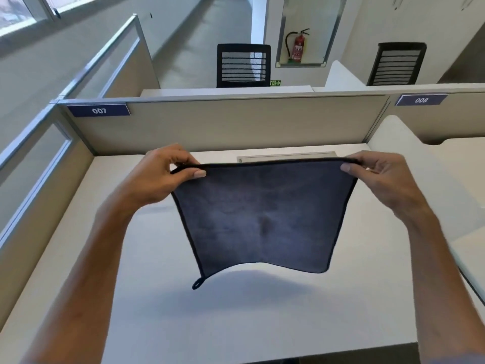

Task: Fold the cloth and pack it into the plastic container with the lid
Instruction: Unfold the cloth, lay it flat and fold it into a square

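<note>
Cloth, soft and napped like microfibre, dusky blue-grey with a narrow dark stitched border, hangs spread before me as a rough square. A faint darker smudge sits near its middle, and a small dark hanging loop dangles from its lower left corner. Its bottom edge sags in a shallow wave and floats clear above the desk, which is smooth, matte and off-white, with the cloth's shadow lying on it.

My left hand pinches the upper left corner, thumb flat on the near face and fingers curled behind. My right hand pinches the upper right corner the same way, thumb tip on the near side. Between the two pinches the top edge runs taut and nearly straight, so the sheet drops from my fingertips toward me.

A narrow grey cable slot lies in the desk just beyond the top edge. Behind it stands a beige fabric partition carrying a blue plate marked 007.
</note>
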Demonstrator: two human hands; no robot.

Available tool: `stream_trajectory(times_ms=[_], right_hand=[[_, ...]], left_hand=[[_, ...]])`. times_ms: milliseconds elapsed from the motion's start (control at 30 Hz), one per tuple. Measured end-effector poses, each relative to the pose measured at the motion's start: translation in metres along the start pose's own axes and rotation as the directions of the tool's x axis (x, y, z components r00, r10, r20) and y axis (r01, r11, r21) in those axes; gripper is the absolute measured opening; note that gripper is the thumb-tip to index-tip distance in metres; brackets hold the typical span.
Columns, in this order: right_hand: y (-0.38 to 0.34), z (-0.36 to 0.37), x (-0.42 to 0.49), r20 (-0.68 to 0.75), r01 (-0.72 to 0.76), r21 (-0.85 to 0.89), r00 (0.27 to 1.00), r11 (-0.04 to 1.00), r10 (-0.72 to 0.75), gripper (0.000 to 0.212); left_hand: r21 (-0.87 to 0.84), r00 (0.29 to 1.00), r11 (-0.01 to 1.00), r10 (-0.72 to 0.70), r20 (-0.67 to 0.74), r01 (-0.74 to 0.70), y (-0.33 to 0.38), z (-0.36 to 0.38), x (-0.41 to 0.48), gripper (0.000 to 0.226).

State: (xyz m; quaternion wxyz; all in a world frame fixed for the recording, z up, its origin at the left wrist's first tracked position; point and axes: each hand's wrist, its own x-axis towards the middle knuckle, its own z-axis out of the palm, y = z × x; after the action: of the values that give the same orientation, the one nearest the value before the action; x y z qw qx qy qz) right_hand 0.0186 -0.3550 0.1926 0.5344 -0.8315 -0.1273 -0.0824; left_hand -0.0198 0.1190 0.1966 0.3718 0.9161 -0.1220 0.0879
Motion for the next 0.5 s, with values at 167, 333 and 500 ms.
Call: stream_trajectory(times_ms=[167, 333, 500], right_hand=[[0.008, 0.004, 0.030, -0.037, -0.050, 0.026, 0.998, 0.998, 0.051, 0.017], [0.002, 0.004, 0.047, -0.131, -0.060, 0.057, 0.989, 0.997, 0.067, 0.028], [-0.012, -0.006, 0.034, -0.263, 0.027, 0.113, 0.965, 0.993, 0.004, 0.015]], left_hand=[[0.081, 0.999, 0.996, -0.048, -0.011, 0.049, -0.001, 0.015, 0.044, 0.025], [0.052, 0.996, 0.997, -0.052, -0.077, 0.056, 0.017, 0.013, 0.068, 0.021], [-0.074, 0.985, 0.997, -0.024, -0.168, 0.011, 0.038, 0.004, 0.051, 0.016]])
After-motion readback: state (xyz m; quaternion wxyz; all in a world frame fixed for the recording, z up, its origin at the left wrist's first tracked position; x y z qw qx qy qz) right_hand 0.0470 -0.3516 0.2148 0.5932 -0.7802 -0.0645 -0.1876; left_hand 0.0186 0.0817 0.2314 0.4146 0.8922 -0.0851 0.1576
